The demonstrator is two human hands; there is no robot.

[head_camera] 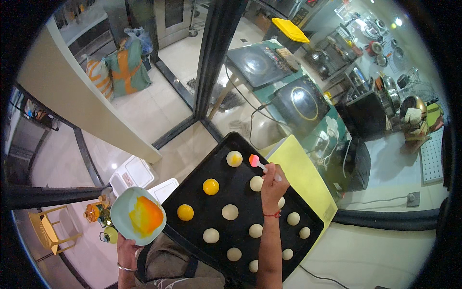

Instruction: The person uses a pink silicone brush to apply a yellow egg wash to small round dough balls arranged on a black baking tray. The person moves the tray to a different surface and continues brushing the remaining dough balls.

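My left hand [128,249] grips the rim of a pale bowl [121,216] with beaten egg yolk [148,216] in it, left of a black baking tray [195,234]. In my right hand [275,184] is a silicone pastry brush [255,160] with a yolk-wet pink head, held above the tray's upper part. Round dough balls stand apart on the tray. Two dough balls at the left are coated yellow, one of them the lower-left ball [185,212]. The top ball [234,158] is partly coated; the others, such as the middle ball [230,212], look plain. My right forearm hides part of the tray.
A yellow-topped surface [303,169] lies beside the tray's upper right edge. White containers [131,175] and several bottles [104,216] stand at the left. Beyond a dark frame [216,54], two induction cookers [301,103] sit on a table. A cable runs at the lower right.
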